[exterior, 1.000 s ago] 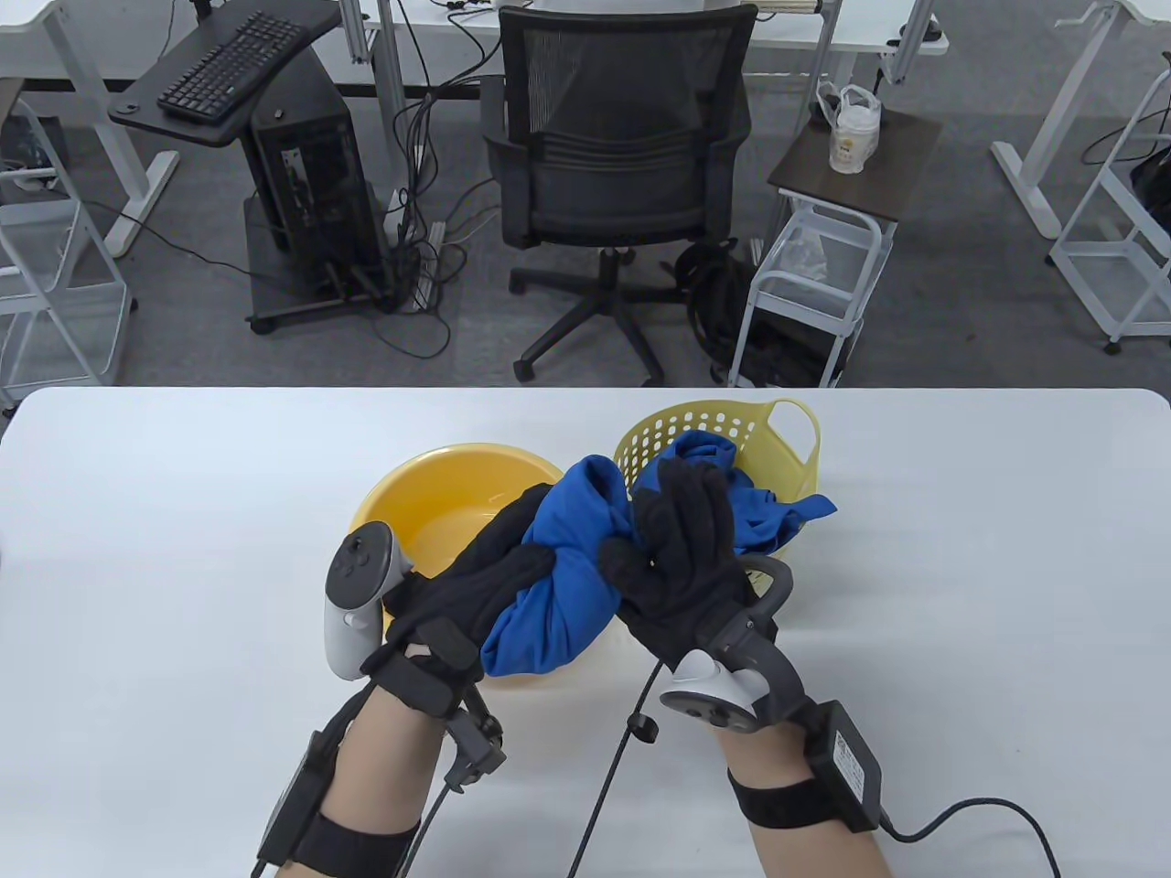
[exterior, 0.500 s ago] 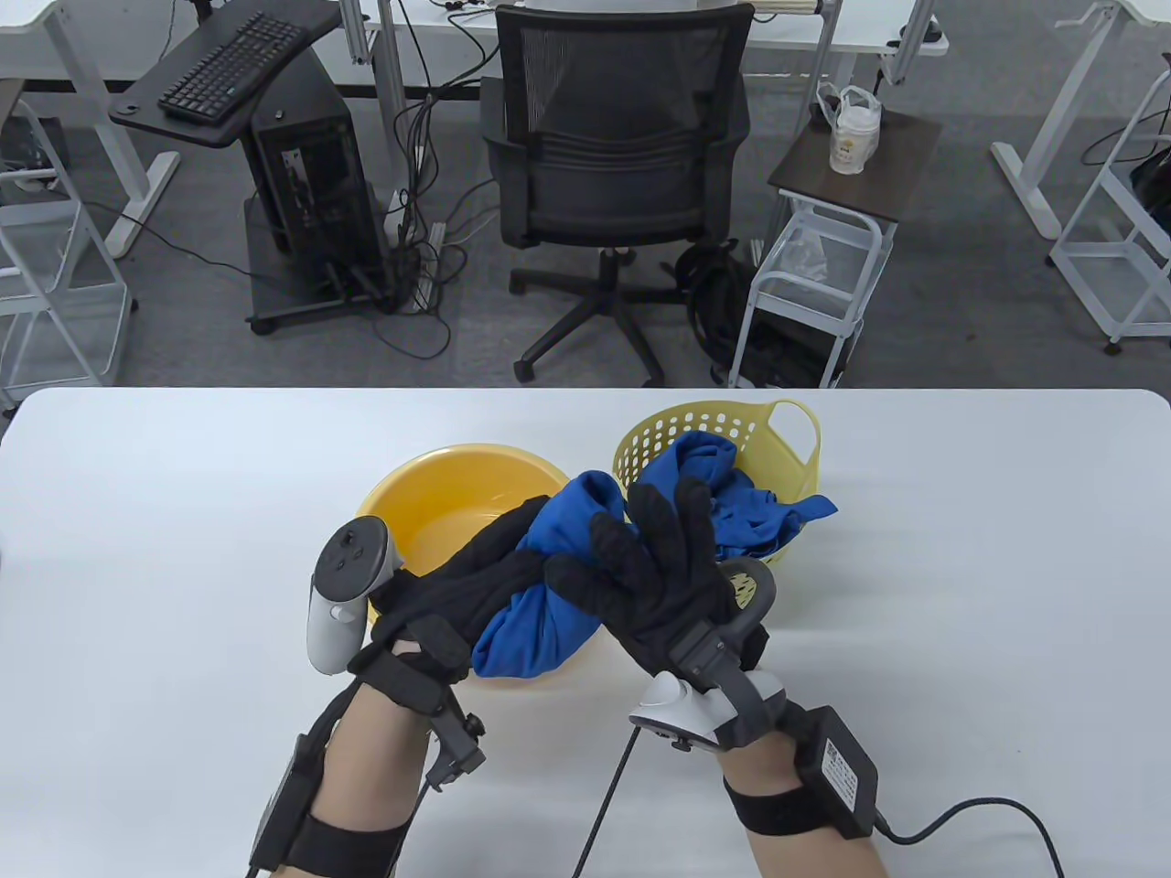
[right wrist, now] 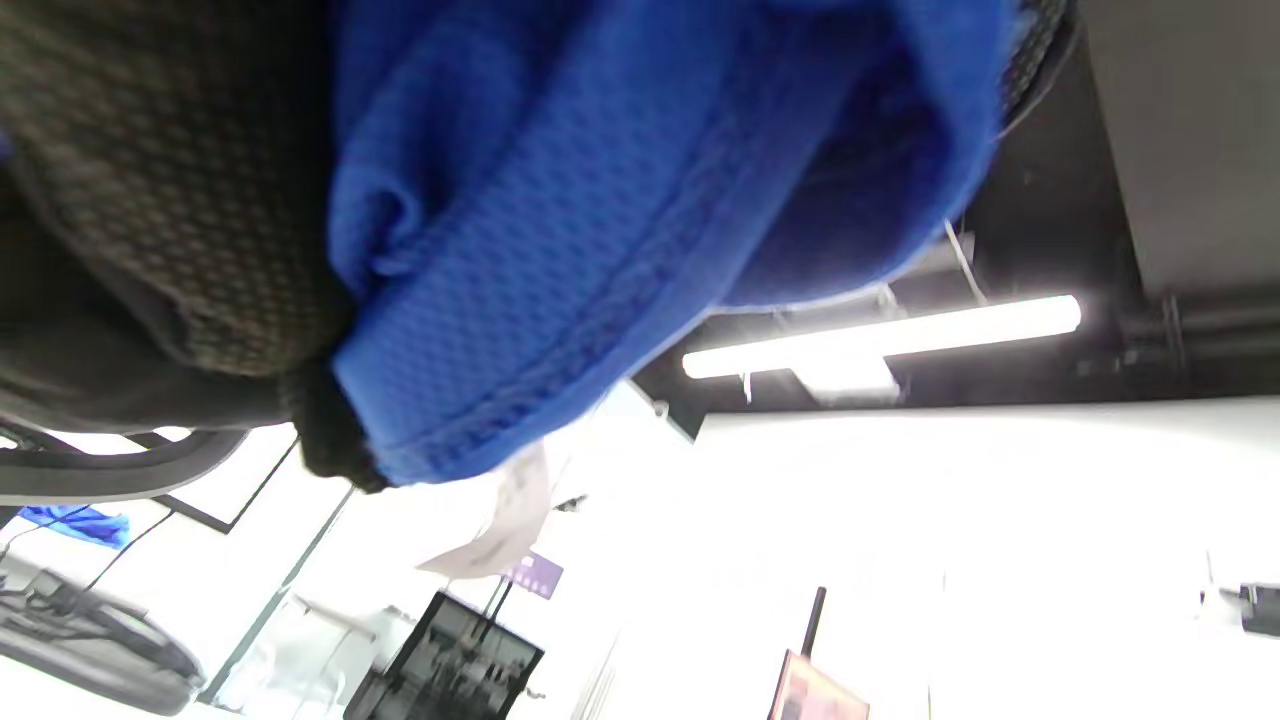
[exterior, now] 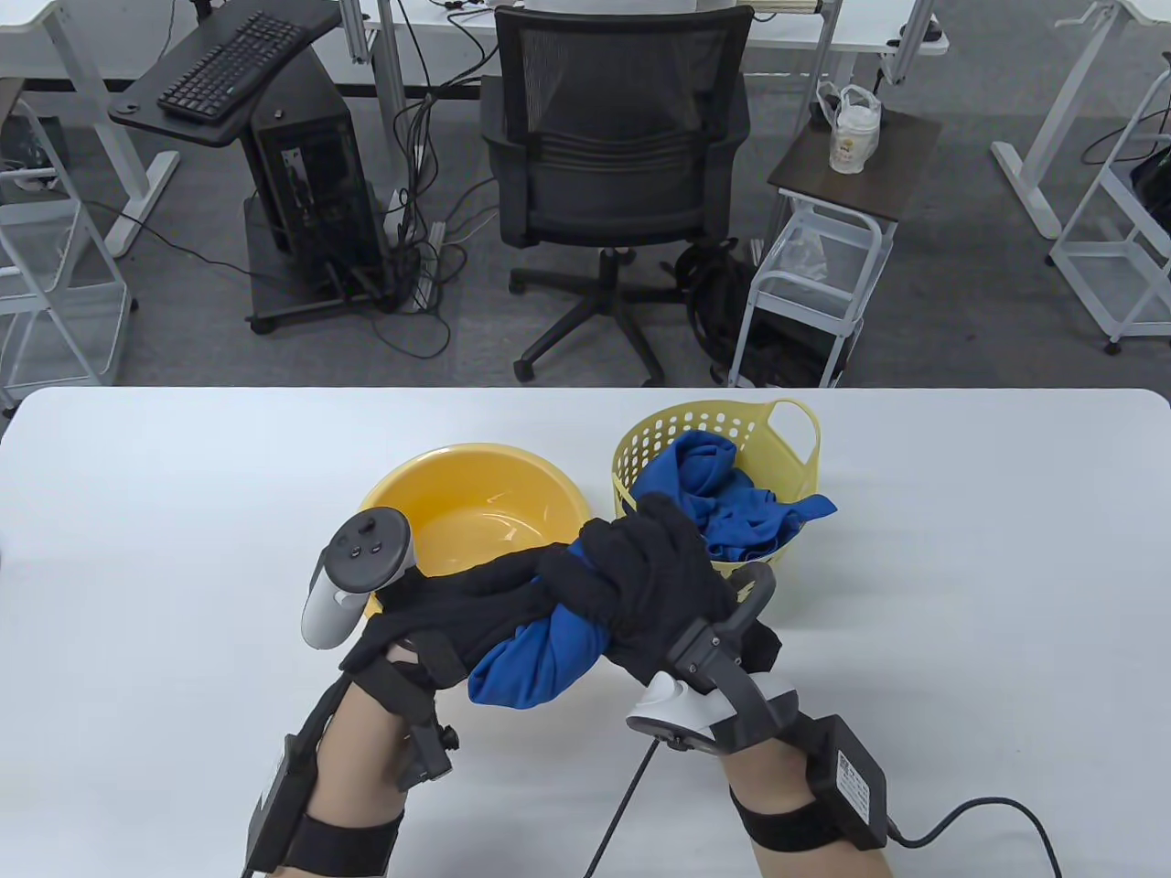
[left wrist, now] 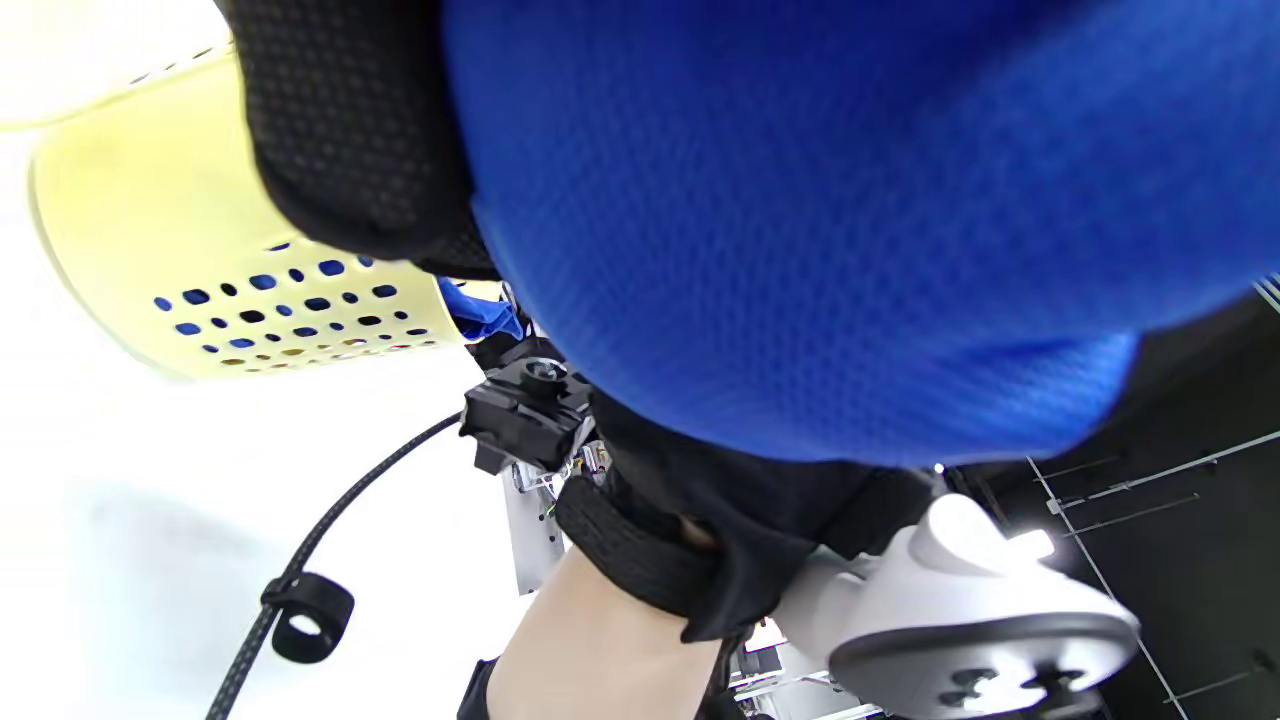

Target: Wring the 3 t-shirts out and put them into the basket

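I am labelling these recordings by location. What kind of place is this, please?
Most likely an office or lab workspace, not a laundry room: a mesh office chair, a keyboard above a desktop computer tower, and white desks surround the white table.

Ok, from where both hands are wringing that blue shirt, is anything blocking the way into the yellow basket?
Nothing visible does. The blue t-shirt is gripped by the left hand and right hand, just in front of the basket. The basket's top is open, though blue clothing already fills much of it.
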Demonstrator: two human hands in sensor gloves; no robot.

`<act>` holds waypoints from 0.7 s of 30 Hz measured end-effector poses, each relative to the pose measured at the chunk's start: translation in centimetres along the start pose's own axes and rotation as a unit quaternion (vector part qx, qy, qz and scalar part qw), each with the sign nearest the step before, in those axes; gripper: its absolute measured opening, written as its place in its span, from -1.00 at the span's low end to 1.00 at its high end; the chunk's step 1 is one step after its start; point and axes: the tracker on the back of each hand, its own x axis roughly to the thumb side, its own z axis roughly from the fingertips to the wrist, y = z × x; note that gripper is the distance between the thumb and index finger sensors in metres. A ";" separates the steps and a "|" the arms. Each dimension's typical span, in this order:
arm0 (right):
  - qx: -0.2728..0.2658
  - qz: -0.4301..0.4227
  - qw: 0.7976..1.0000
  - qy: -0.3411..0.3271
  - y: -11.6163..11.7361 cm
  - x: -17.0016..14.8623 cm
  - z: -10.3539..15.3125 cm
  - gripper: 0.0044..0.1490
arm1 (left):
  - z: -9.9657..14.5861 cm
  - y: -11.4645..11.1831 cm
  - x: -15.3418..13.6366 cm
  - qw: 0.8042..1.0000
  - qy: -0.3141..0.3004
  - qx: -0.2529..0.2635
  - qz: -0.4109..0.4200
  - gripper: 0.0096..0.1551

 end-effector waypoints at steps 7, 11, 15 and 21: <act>0.059 -0.113 0.992 0.001 -1.1 -1.1 -0.5 0.22 | -0.9 -0.7 -0.5 0.998 -0.027 -0.038 0.041 -0.28; 0.066 -0.169 0.983 0.037 -0.5 -1.3 -0.7 0.20 | -0.6 -0.6 -0.4 0.998 -0.024 -0.035 0.039 -0.23; 0.050 -0.153 0.983 0.091 0.6 -1.8 -0.4 0.19 | 0.0 -0.5 -0.5 0.998 0.005 0.026 0.059 -0.06; 0.065 -0.165 0.972 0.156 3.4 -3.6 0.8 0.18 | -0.3 -0.8 -1.0 0.992 -0.004 0.121 0.030 0.05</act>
